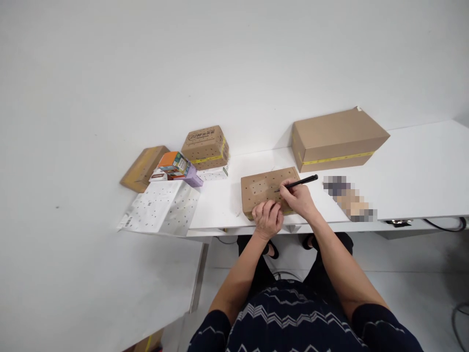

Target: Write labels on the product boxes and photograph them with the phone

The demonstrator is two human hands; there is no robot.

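Note:
A brown cardboard box [266, 185] with dark spots lies on the white table in front of me. My left hand [268, 218] has its fingers curled over the box's near edge, steadying it. In my right hand [297, 196] is a black pen [307, 180], pinched between thumb and fingers. The pen's tip points left and down at the top face of the box, right of a paler rectangular patch [258, 187]. Whether the tip touches the cardboard I cannot tell.
A large brown carton [335, 134] stands behind to the right, beside a pixelated item [348, 198]. Leftward are a smaller taped carton [205, 146], an orange box [171, 161], a purple box [192, 177], a flat brown box [143, 168] and a white spotted package [157, 208]. A wall borders the table.

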